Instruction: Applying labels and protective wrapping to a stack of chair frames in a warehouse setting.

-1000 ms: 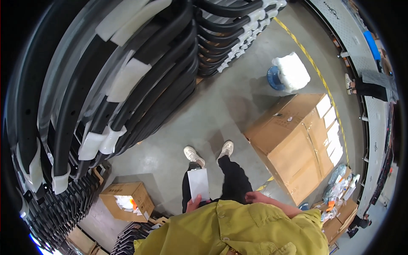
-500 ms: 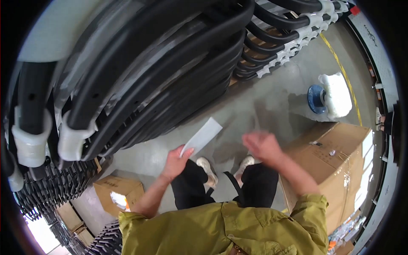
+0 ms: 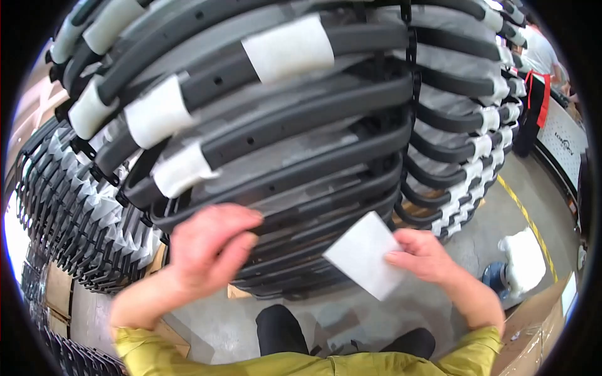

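Observation:
In my right hand (image 3: 426, 255) is a thin white sheet (image 3: 364, 254), pinched at its right edge between thumb and fingers. It looks like soft foam wrap and hangs in front of a tall stack of black curved frames (image 3: 326, 119). My left hand (image 3: 210, 244), a little blurred, is raised near the left part of that stack. Its thumb and fingers are apart with nothing between them. Above it, a white wrap (image 3: 182, 169) goes around the end of one bar. Further white wraps (image 3: 288, 49) sit around the upper bars.
More stacked black frames (image 3: 81, 207) stand at the left, and others with white-wrapped ends (image 3: 461, 119) at the right. A white roll (image 3: 525, 260) on a blue base and a cardboard box (image 3: 533, 332) are at lower right. A person (image 3: 540, 53) stands at far upper right.
The white sheet has passed from my left hand to my right and now shows its broad face. Both hands have risen toward the frames, and the view has tilted up to the stack.

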Demonstrator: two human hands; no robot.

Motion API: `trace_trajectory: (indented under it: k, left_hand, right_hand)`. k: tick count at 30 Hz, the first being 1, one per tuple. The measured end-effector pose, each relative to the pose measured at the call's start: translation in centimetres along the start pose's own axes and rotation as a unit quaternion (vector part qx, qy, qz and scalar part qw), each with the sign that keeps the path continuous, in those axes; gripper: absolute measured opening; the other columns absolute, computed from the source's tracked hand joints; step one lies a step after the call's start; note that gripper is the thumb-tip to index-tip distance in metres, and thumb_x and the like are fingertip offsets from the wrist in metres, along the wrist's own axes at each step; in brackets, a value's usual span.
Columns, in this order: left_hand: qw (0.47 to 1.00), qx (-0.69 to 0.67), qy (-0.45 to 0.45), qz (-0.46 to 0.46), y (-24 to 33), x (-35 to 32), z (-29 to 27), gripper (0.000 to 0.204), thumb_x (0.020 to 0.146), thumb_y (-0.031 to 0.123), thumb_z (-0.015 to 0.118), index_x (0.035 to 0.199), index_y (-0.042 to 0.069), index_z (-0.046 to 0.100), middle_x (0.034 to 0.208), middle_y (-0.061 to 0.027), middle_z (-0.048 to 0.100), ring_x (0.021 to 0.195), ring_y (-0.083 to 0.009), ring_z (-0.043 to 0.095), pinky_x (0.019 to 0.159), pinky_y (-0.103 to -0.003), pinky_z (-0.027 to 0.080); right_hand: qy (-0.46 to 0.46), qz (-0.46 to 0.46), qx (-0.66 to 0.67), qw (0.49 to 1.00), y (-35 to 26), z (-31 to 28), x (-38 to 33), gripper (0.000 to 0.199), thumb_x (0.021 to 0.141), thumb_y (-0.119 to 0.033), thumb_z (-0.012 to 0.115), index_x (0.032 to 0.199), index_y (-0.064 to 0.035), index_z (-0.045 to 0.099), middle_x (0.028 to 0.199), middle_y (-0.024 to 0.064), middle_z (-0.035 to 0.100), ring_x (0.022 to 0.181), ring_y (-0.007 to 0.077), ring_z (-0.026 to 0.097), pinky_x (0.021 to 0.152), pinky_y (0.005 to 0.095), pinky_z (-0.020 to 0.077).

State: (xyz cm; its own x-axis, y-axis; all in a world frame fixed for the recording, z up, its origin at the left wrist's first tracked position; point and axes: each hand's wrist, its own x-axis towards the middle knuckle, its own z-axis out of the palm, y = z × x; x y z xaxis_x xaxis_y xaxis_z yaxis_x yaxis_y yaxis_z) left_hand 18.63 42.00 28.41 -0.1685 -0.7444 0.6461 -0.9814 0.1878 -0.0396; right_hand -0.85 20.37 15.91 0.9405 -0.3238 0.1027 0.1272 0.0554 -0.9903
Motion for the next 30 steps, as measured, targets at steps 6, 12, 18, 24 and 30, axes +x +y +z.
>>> trace_trajectory:
  k: [6,12,18,24,30]
  left_hand:
    - [0.980,0.189,-0.048,0.034,-4.8,7.3,-1.3,0.024,0.080,0.011,0.049,0.101,0.000,0.049,0.093,-0.0180,0.055,0.090,-0.0331,0.052,0.075,-0.038,0.042]
    - [0.921,-0.021,-0.116,-0.372,-7.7,13.1,2.1,0.049,0.083,0.037,0.043,0.115,0.000,0.044,0.103,-0.0144,0.056,0.097,-0.0273,0.050,0.085,-0.028,0.035]
    - [0.907,-0.134,-0.108,-0.385,-6.3,13.6,2.5,0.049,0.081,0.039,0.046,0.107,-0.002,0.051,0.104,-0.0134,0.055,0.097,-0.0217,0.049,0.084,-0.027,0.034]
    - [0.918,-0.058,-0.087,-0.383,-8.4,13.6,3.1,0.052,0.078,0.040,0.051,0.109,-0.002,0.049,0.104,-0.0127,0.054,0.096,-0.0197,0.049,0.083,-0.027,0.034]
    - [0.904,-0.206,-0.162,-0.338,-7.9,13.7,2.3,0.053,0.079,0.038,0.050,0.118,0.003,0.043,0.115,-0.0100,0.048,0.105,-0.0169,0.042,0.089,-0.026,0.029]
  right_hand:
    - [-0.003,0.002,-0.147,0.989,-5.2,-1.3,2.8,0.019,0.076,-0.011,0.058,0.089,0.0011,0.055,0.076,0.0030,0.058,0.066,0.0087,0.053,0.060,0.0234,0.0436]
    - [0.031,-0.084,0.164,0.982,-5.0,-0.1,11.2,0.020,0.079,-0.005,0.051,0.095,0.0057,0.053,0.088,0.0109,0.059,0.078,0.0167,0.057,0.073,0.0289,0.0461]
    - [0.095,-0.162,0.123,0.974,-7.7,1.9,13.8,0.016,0.077,-0.003,0.053,0.090,0.0052,0.054,0.084,0.0107,0.058,0.076,0.0166,0.057,0.069,0.0288,0.0462]
    - [0.091,-0.114,0.291,0.946,-8.4,2.9,14.1,0.023,0.077,0.003,0.048,0.099,0.0041,0.048,0.095,0.0147,0.054,0.085,0.0217,0.055,0.079,0.0325,0.0442]
    - [0.059,-0.113,0.366,0.922,-8.7,2.0,16.3,0.030,0.070,0.007,0.040,0.100,0.0071,0.046,0.100,0.0186,0.052,0.093,0.0287,0.052,0.088,0.0382,0.0390]
